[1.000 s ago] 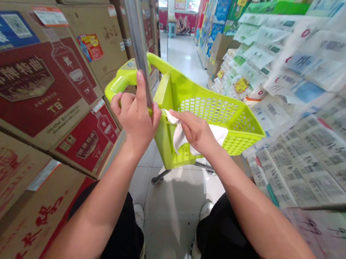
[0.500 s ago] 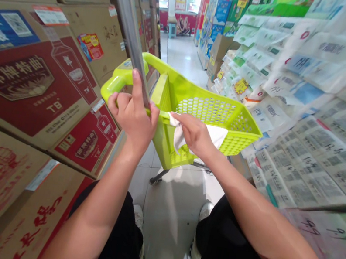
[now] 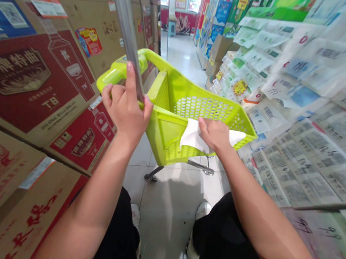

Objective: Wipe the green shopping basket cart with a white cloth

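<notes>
A lime-green shopping cart stands in the aisle, its handle at the left and its slotted basket reaching right. My left hand is wrapped round the cart's edge beside the handle, the index finger stretched up along a grey metal pole. On the near rim of the basket, my right hand presses a white cloth, its fingers folded over the rim. The cloth hangs down the outer side and shows on both sides of that hand.
Stacked cartons line the left side. Wrapped packs are piled high at the right. An open cardboard box and a blue stool stand farther down the aisle. My legs and shoes are below the cart.
My right hand has slid right along the basket rim with the white cloth, which now lies flatter. My left hand and the cart appear slightly farther left in view.
</notes>
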The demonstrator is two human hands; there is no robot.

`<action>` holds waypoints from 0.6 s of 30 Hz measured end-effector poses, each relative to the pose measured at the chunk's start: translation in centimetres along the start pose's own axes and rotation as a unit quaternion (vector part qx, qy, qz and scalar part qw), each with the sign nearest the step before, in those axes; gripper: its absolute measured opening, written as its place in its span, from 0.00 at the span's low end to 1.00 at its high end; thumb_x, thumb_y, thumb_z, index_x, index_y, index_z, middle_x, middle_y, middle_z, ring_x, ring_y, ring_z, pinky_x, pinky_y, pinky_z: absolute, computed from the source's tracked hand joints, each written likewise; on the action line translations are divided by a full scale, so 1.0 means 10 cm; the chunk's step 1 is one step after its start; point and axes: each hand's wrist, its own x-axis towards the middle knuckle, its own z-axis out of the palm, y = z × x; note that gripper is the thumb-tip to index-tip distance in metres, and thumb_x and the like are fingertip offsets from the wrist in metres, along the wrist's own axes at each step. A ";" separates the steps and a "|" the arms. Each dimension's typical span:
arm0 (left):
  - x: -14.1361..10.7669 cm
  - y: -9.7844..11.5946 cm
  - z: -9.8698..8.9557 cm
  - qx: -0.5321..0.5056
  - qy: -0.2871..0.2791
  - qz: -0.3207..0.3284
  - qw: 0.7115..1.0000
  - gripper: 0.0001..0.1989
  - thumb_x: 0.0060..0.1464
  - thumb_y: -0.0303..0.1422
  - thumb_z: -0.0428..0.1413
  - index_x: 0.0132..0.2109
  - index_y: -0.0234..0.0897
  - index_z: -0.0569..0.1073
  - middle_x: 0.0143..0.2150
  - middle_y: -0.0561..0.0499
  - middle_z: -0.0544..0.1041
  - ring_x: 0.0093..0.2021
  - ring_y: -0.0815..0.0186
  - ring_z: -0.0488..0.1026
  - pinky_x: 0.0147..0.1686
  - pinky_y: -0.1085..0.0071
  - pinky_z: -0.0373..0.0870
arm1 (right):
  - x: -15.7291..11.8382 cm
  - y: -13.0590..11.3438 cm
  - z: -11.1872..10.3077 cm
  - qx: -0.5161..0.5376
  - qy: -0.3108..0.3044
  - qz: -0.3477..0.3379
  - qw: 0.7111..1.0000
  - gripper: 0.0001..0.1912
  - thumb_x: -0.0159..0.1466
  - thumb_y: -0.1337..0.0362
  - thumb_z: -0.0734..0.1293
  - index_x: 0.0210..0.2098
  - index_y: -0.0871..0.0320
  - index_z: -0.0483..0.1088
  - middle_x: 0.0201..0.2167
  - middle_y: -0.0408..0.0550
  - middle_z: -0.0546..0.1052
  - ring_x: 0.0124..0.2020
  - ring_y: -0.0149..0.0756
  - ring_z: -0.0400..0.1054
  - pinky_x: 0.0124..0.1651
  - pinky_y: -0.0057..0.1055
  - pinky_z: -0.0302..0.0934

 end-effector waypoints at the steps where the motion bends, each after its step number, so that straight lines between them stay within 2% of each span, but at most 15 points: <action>1: 0.01 -0.02 -0.01 0.014 0.007 0.008 1.000 0.41 0.60 0.36 0.53 0.77 0.30 0.55 0.44 0.41 0.79 0.57 0.48 0.71 0.72 0.44 0.51 | 0.02 0.14 0.02 -0.015 -0.009 0.027 0.999 0.40 0.77 0.43 0.45 0.44 0.59 0.82 0.42 0.61 0.84 0.46 0.51 0.78 0.44 0.35 0.61; 4: 0.03 -0.05 -0.03 0.050 0.027 0.032 0.998 0.39 0.62 0.38 0.50 0.76 0.27 0.56 0.43 0.43 0.78 0.54 0.51 0.73 0.71 0.45 0.53 | 0.06 0.50 0.06 -0.028 -0.008 0.088 0.996 0.41 0.77 0.44 0.45 0.42 0.62 0.82 0.41 0.64 0.83 0.45 0.52 0.78 0.42 0.36 0.60; 6: 0.03 -0.06 -0.05 0.063 0.041 0.037 0.996 0.40 0.62 0.39 0.50 0.76 0.27 0.56 0.42 0.43 0.78 0.52 0.52 0.73 0.70 0.45 0.55 | 0.07 0.66 0.09 -0.005 0.016 0.087 0.996 0.39 0.77 0.47 0.45 0.43 0.62 0.82 0.42 0.63 0.84 0.46 0.51 0.77 0.42 0.36 0.59; 9: 0.02 -0.02 -0.08 0.041 0.038 0.022 0.998 0.39 0.61 0.39 0.51 0.76 0.31 0.57 0.41 0.44 0.78 0.53 0.52 0.74 0.70 0.44 0.54 | 0.07 0.64 0.13 0.048 0.054 0.059 0.996 0.35 0.77 0.52 0.46 0.45 0.60 0.82 0.42 0.58 0.84 0.46 0.47 0.77 0.42 0.35 0.59; 11: 0.01 0.01 -0.09 0.006 0.018 -0.002 1.000 0.37 0.63 0.40 0.51 0.76 0.36 0.58 0.41 0.45 0.78 0.55 0.51 0.74 0.71 0.43 0.51 | 0.07 0.44 0.16 0.061 0.061 0.036 0.996 0.33 0.77 0.52 0.49 0.43 0.59 0.82 0.40 0.56 0.85 0.43 0.45 0.77 0.41 0.34 0.57; 13: -0.01 0.04 -0.10 -0.010 0.009 -0.016 1.000 0.36 0.64 0.40 0.50 0.76 0.40 0.58 0.40 0.46 0.78 0.56 0.50 0.73 0.72 0.42 0.49 | 0.06 0.11 0.17 0.063 0.068 -0.006 0.996 0.30 0.77 0.51 0.52 0.40 0.57 0.82 0.39 0.54 0.85 0.41 0.44 0.76 0.41 0.34 0.56; 16: -0.03 0.03 -0.07 0.019 0.041 0.008 0.999 0.39 0.62 0.37 0.52 0.77 0.36 0.56 0.39 0.46 0.78 0.53 0.50 0.73 0.71 0.44 0.51 | 0.04 -0.41 0.14 0.096 0.117 -0.092 0.984 0.31 0.79 0.55 0.49 0.38 0.58 0.79 0.38 0.53 0.84 0.40 0.41 0.75 0.44 0.34 0.56; 18: -0.04 0.00 -0.05 0.036 0.057 0.030 0.997 0.41 0.59 0.35 0.53 0.77 0.32 0.56 0.39 0.44 0.78 0.52 0.50 0.73 0.70 0.45 0.53 | 0.03 -0.65 0.09 0.116 0.124 -0.128 0.977 0.33 0.80 0.55 0.45 0.40 0.58 0.78 0.38 0.53 0.84 0.39 0.41 0.75 0.45 0.34 0.56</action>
